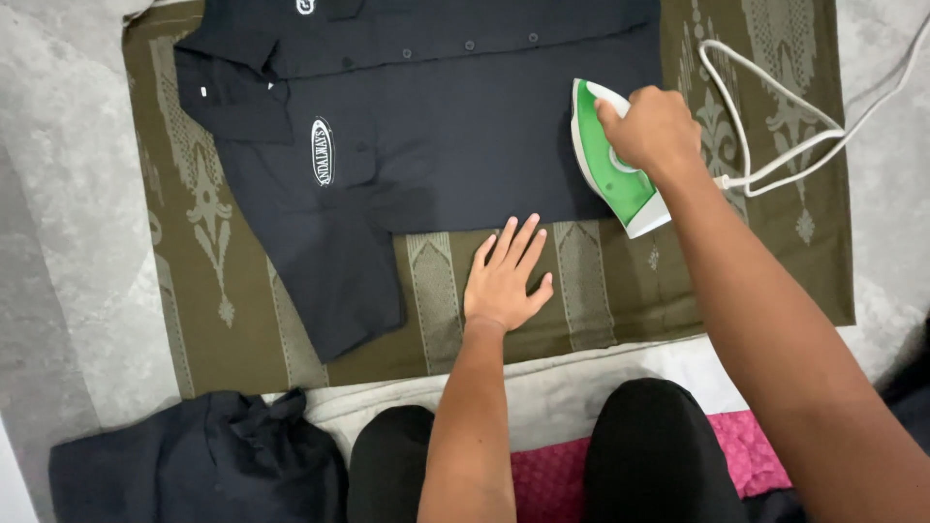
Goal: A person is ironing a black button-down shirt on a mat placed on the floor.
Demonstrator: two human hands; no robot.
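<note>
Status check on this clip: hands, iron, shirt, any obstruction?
Right hand gripping green-and-white iron on dark shirt. Left hand flat, fingers on shirt's hem. White cord trails right, off the shirt.

A single head-worn camera looks steeply down from close above the person's knees, facing forward across the olive mat [775,281] to its far edge.

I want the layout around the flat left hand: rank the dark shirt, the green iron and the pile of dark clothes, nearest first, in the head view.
From the left hand:
1. Dark shirt, its hem at the fingertips.
2. Green iron, up and to the right, held by the right hand.
3. Pile of dark clothes, lower left.
</note>
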